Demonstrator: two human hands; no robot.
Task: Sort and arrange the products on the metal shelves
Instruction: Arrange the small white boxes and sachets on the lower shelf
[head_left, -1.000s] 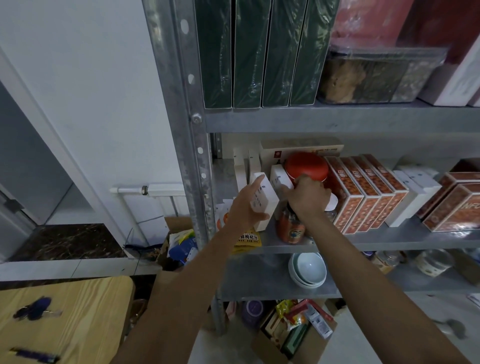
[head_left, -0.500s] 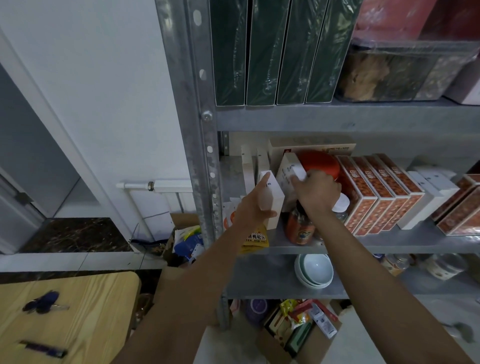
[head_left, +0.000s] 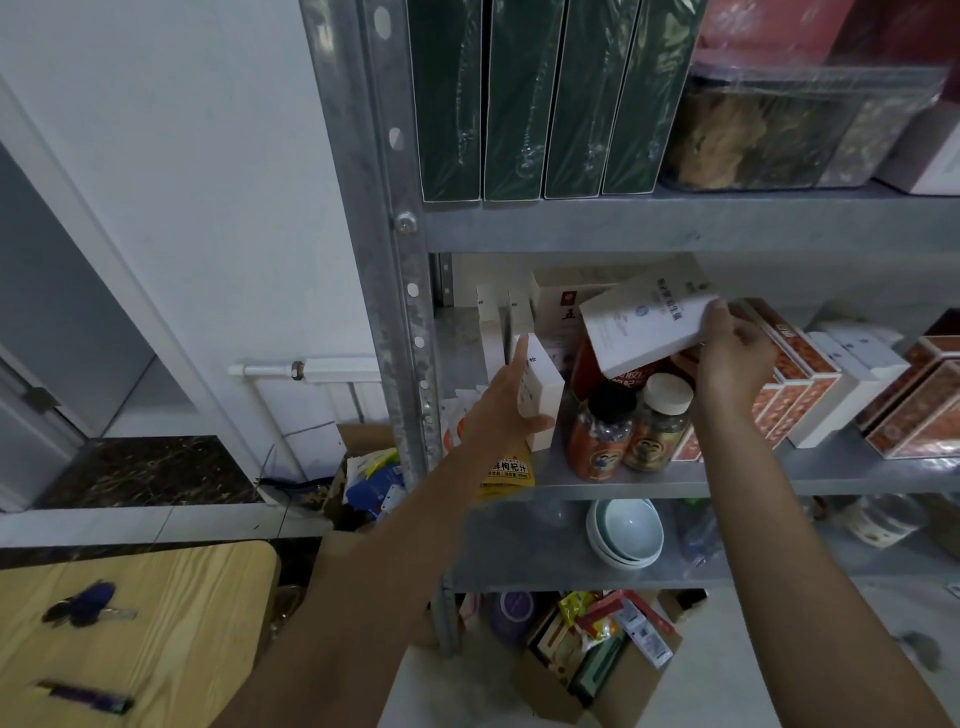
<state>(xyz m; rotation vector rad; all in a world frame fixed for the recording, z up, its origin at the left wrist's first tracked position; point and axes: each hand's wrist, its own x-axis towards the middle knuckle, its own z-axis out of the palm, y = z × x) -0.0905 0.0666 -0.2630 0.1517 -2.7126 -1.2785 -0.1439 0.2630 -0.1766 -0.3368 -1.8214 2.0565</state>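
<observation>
Gripping a small box (head_left: 543, 387), upright at the left end of the middle shelf (head_left: 675, 480): left hand (head_left: 501, 415). Two jars (head_left: 602, 434) just right of it. Above them, right hand (head_left: 732, 358) grasps a white carton (head_left: 647, 325), tilted, clear of the shelf.

The metal shelves (head_left: 675, 486) carry upright green boxes (head_left: 519, 104) and a clear tub (head_left: 769, 135) on the top board, two jars (head_left: 602, 431), a small white box (head_left: 543, 384) and rows of orange-red cartons (head_left: 800, 379) on the middle one, and stacked bowls (head_left: 626, 530) below.
</observation>
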